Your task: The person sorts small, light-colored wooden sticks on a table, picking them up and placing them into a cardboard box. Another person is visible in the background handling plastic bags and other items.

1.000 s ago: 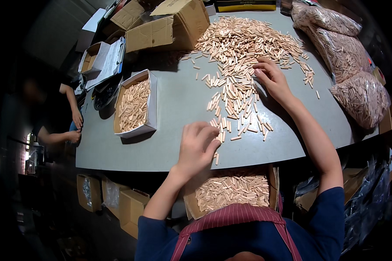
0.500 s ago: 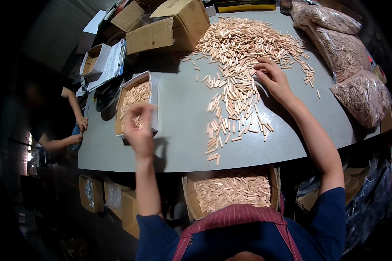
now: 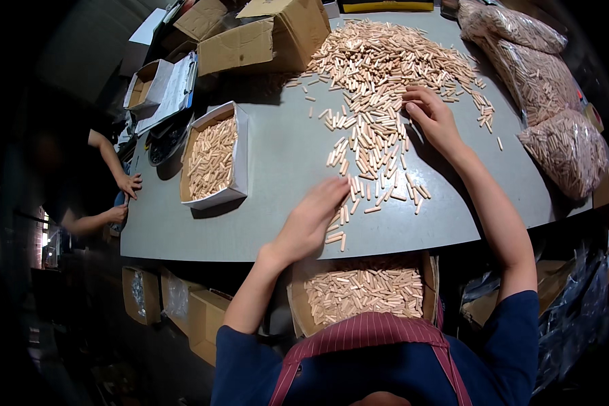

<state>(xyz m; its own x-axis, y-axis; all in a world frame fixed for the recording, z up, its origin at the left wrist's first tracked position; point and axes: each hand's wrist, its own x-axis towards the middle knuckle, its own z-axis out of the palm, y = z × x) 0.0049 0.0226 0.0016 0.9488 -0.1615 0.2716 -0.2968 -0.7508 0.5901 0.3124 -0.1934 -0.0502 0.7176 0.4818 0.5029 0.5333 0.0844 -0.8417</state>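
Observation:
Short wooden dowels (image 3: 379,135) lie in a big heap across the table, thinning into a loose strip toward its near edge. My left hand (image 3: 314,218) reaches over the left side of that strip, its fingers stretched out and slightly blurred, touching or just above the dowels. Beside the right flank of the heap, my right hand (image 3: 438,125) rests with its fingers gently bent and the thumb apart; I see nothing in it. To the left stands a white-sided cardboard tray (image 3: 239,162) filled with more dowels.
An open carton of dowels (image 3: 296,298) sits below the near table edge, before my apron. Clear bags of dowels (image 3: 565,145) line the right side. Brown cardboard boxes (image 3: 240,51) and a clipboard (image 3: 172,91) stand back left. Another person's hands (image 3: 128,184) are at the left edge.
My left hand has moved from above the tray rightward to the near dowels. My right hand stays beside the heap. The other person's upper hand has spread its fingers.

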